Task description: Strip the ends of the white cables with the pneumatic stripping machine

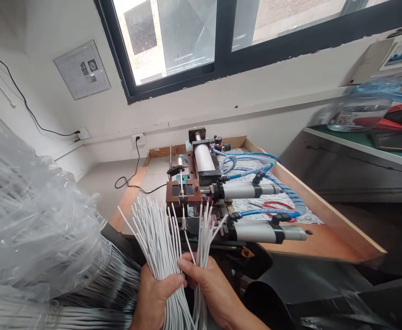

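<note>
Wires (159,243) fill both hands: the left hand (157,292) is closed round the larger bundle (153,233), and the right hand (209,278), just beside it, curls about the smaller bundle (203,240), its thumb close to a single wire (189,246) standing between the two. Done well, I judge, this wants a firm but uncrushing left grip, strands parted singly by thumb and fingertip, and ends held roughly level. The strands look slim, pale and smooth, fanning above the hands with uneven tips, some red in the smaller bundle. Left of the left hand lies clear plastic (59,215); beyond both hands a machine (235,190) with blue hoses (293,196) sits on the worktop (321,243).
</note>
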A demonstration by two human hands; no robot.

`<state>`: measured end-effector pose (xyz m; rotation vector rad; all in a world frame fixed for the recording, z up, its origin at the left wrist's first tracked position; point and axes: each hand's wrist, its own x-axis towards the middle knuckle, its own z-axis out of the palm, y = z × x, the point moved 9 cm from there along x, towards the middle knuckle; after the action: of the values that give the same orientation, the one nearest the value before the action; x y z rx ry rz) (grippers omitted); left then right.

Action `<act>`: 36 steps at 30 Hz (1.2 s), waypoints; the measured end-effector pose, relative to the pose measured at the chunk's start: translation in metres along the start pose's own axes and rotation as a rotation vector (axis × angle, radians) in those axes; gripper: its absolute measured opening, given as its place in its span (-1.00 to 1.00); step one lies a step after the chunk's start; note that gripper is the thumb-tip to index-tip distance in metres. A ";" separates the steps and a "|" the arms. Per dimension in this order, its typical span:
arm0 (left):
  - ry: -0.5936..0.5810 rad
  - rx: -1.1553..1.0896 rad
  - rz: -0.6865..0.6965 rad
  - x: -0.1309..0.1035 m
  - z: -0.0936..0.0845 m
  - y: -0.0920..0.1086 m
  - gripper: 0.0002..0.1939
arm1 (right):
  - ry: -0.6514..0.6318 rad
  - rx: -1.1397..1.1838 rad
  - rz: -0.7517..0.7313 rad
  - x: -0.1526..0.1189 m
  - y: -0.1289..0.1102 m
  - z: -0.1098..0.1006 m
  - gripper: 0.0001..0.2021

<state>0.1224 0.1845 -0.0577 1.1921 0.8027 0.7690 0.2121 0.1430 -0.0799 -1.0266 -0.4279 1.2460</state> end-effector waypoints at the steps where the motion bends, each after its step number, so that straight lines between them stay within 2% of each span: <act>1: -0.007 0.002 0.006 0.000 0.001 0.002 -0.79 | 0.044 -0.022 -0.030 -0.002 -0.003 -0.004 -0.77; 5: 0.027 -0.014 -0.002 0.002 -0.004 0.000 -0.85 | 0.222 -0.057 -0.110 -0.013 -0.012 -0.017 -0.75; 9: 0.080 -0.065 -0.043 0.003 -0.011 -0.010 -0.86 | 0.245 -0.036 -0.096 -0.016 -0.014 -0.017 -0.75; 15: 0.132 -0.076 -0.057 0.004 -0.013 -0.009 -0.82 | 0.190 -0.021 -0.012 -0.005 -0.007 -0.017 -0.76; 17: 0.134 -0.062 -0.050 0.004 -0.012 -0.006 -0.84 | 0.126 -0.020 0.007 -0.002 -0.005 -0.012 -0.79; 20: 0.063 -0.041 -0.029 0.004 -0.005 0.001 -0.86 | -0.030 -0.050 0.022 -0.001 -0.002 0.001 -0.81; 21: 0.023 -0.042 -0.029 0.004 0.000 0.002 -0.85 | -0.041 -0.060 0.008 -0.002 -0.003 0.002 -0.82; 24: -0.017 -0.054 -0.018 0.004 0.004 0.007 -0.85 | 0.091 -0.058 -0.071 -0.004 -0.010 -0.007 -0.82; 27: 0.092 -0.029 -0.033 0.005 -0.008 0.005 -0.90 | 0.223 -0.041 -0.138 -0.006 -0.017 -0.016 -0.79; 31: 0.190 -0.066 -0.124 0.007 -0.019 -0.006 -0.83 | 0.280 0.031 -0.142 0.001 -0.015 -0.022 -0.79; 36: 0.223 -0.058 -0.097 0.011 -0.018 0.000 -0.83 | 0.294 0.165 -0.078 0.011 -0.007 -0.025 -0.83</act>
<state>0.1127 0.2022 -0.0626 1.0196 1.0078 0.8491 0.2388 0.1432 -0.0896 -1.0221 -0.1341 1.0228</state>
